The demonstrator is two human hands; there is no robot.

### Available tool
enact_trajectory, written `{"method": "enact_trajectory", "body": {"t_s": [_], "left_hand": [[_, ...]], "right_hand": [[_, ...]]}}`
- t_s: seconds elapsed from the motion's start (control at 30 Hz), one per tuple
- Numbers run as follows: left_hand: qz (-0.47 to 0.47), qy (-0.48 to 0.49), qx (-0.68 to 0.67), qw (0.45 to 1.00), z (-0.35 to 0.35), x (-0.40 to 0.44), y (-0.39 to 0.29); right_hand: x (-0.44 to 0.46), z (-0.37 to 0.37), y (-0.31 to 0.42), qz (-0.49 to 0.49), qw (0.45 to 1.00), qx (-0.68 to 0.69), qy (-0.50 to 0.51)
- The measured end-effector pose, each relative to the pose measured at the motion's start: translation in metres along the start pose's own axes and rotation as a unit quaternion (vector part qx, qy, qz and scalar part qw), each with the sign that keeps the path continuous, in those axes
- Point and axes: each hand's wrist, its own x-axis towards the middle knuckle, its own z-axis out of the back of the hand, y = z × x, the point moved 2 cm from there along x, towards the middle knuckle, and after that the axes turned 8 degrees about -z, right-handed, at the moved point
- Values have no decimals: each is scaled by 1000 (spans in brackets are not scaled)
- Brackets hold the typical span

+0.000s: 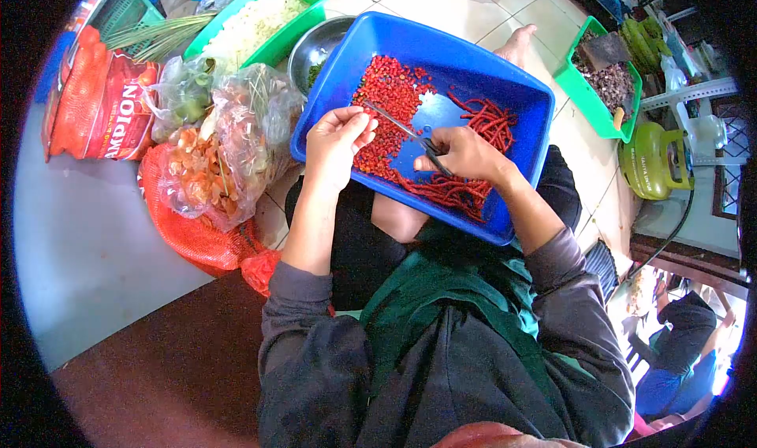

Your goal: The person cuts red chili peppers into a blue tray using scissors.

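A blue plastic tub (465, 63) rests at my lap. Chopped red chilies (388, 81) cover its left part. Long whole red chilies (490, 125) lie at its right side, with more along the near wall. Over the tub, my right hand (464, 154) is closed round the dark handles of a pair of scissors (400, 126), whose blades point up and left. Near their tips is my left hand (337, 139), fingers pinched together above the chopped chilies. Whatever sits between those fingertips is too small to name.
To the left are a clear plastic bag of onion peels (206, 172), a red net sack (118, 105) and a green basin of pale chopped pieces (264, 22). A metal bowl (303, 50) touches the tub's left side. At right stand another green basin (587, 73) and a green gas cylinder (650, 160).
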Motion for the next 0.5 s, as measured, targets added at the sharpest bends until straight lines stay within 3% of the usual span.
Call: {"method": "enact_trajectory", "body": {"t_s": [0.5], "left_hand": [[-17,14,40,999,-4,-4,0]], "right_hand": [[2,1,4,-12,1000,-17,-1]]}}
